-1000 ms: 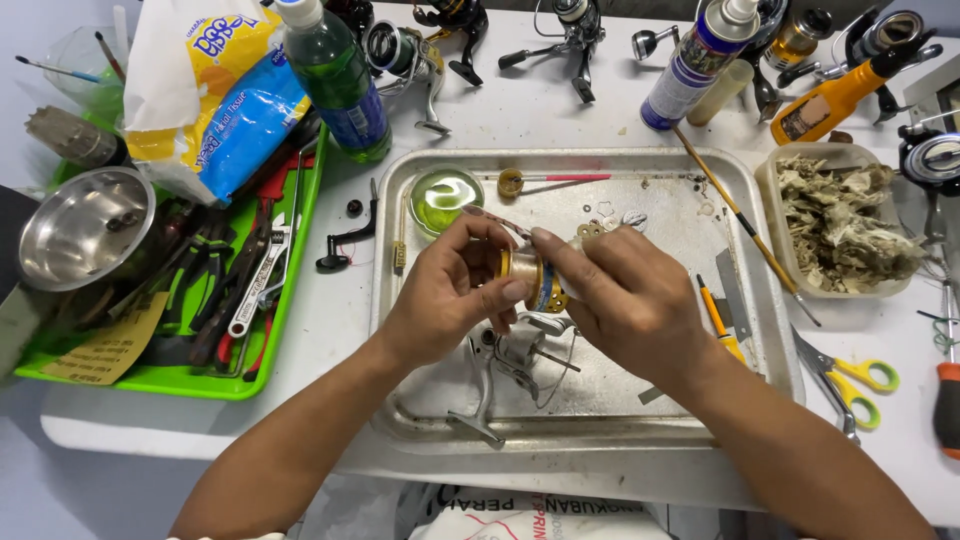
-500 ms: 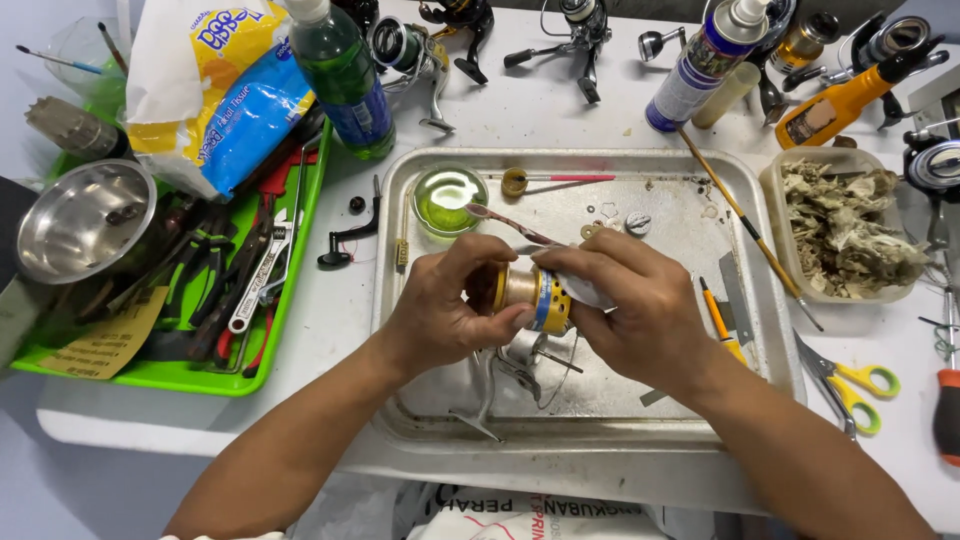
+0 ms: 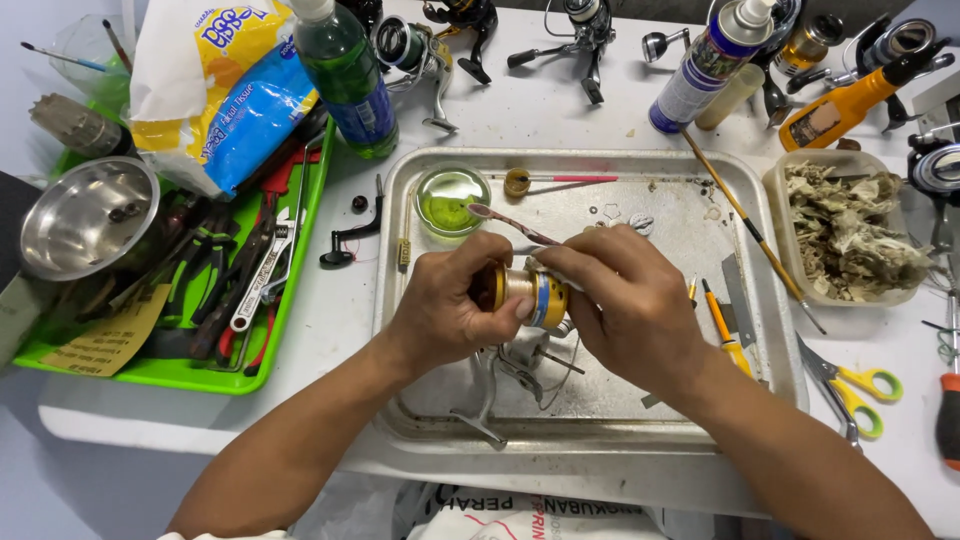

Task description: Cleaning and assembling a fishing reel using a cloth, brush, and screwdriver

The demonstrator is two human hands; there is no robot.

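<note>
My left hand (image 3: 445,305) grips a gold fishing-reel spool with a blue band (image 3: 530,293), held on its side above the metal tray (image 3: 400,400). My right hand (image 3: 625,300) holds a thin brush (image 3: 505,222) whose handle sticks out up and left, its working end at the spool under my fingers. Below the hands a stripped reel body with its bail wire (image 3: 505,375) lies in the tray. A small glass dish of green liquid (image 3: 450,198) stands at the tray's far left.
A green tray (image 3: 200,375) of pliers and wrenches, a steel bowl (image 3: 85,220), a tissue pack (image 3: 215,90) and a green bottle (image 3: 345,70) stand at the left. Spray can (image 3: 705,70), several reels, a tub of used rags (image 3: 850,235) and scissors (image 3: 850,385) lie at the back and right.
Both hands have stayed over the tray on the spool. The brush handle now points up and left above the spool, and the spool has turned a little in my left hand.
</note>
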